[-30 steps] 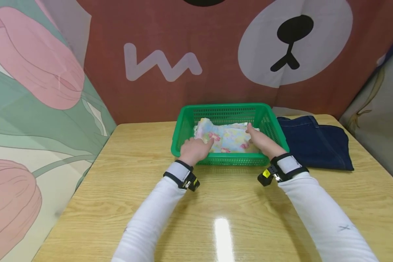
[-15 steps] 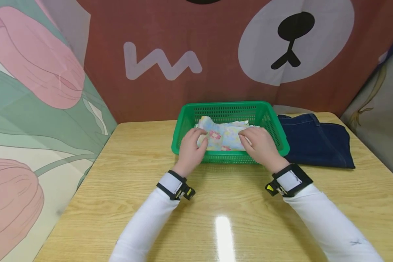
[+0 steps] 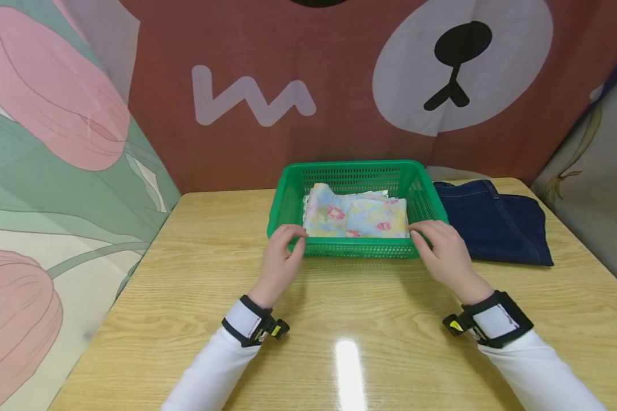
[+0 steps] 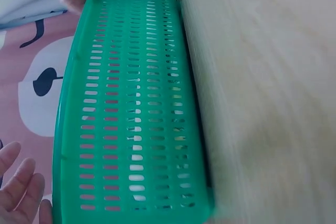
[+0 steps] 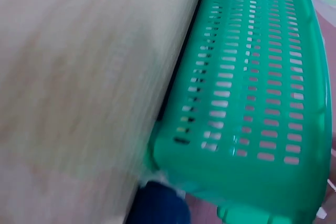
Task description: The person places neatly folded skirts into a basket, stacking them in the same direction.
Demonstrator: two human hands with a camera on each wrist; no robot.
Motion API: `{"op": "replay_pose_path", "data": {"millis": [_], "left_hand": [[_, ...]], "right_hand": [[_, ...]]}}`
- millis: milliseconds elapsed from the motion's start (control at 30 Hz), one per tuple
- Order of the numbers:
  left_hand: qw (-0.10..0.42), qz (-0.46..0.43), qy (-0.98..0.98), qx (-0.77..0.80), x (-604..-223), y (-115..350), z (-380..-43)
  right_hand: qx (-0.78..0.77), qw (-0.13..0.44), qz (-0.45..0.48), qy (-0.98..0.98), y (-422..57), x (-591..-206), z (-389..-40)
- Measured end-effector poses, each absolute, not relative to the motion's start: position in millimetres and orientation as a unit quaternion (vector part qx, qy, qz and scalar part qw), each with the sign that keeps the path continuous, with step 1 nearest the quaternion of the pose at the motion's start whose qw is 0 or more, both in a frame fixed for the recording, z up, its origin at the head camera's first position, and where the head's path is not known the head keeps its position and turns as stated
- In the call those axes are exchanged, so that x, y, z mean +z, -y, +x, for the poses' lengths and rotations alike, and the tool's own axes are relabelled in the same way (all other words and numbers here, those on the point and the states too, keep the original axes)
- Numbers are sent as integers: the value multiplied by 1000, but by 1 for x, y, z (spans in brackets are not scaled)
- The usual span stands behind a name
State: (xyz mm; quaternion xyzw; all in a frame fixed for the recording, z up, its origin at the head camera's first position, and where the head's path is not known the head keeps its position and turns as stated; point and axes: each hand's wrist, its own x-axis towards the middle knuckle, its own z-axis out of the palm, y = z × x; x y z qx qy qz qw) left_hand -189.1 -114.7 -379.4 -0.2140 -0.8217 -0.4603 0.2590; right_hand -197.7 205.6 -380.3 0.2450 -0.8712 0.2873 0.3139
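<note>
A green plastic basket (image 3: 360, 248) stands at the back of the table, with a folded floral cloth (image 3: 370, 217) in pale blue, yellow and pink lying inside. My left hand (image 3: 277, 260) hovers by the basket's front left corner, its thumb apart from the relaxed fingers. In the left wrist view its fingers (image 4: 21, 190) show loosely bent beside the rim, with nothing between them. My right hand (image 3: 444, 254) is at the front right corner, fingertips right at the rim and holding nothing. The right wrist view shows mostly the slotted basket wall (image 5: 257, 87).
Folded dark blue jeans (image 3: 499, 225) lie to the right of the basket, close against it. A wooden table (image 3: 211, 251) carries everything. Behind it hangs a brown cloth backdrop (image 3: 339, 68) with a bear print, and a tulip-patterned sheet (image 3: 72, 103) hangs at the left.
Both hands have left the floral cloth, drawn back towards the person and spread apart to the basket's front corners. The cloth stays folded in the basket.
</note>
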Motion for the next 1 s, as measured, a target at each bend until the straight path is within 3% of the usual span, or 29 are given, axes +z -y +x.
{"op": "replay_pose_path", "data": {"millis": [667, 800, 1000], "left_hand": [[160, -140, 891, -401, -401, 156, -163], [106, -137, 912, -372, -405, 161, -161], [23, -134, 940, -312, -403, 166, -157]], "right_hand": [[319, 315, 227, 865, -262, -401, -162], [299, 250, 187, 902, -274, -403, -155], [272, 90, 165, 944, -285, -406, -150]]}}
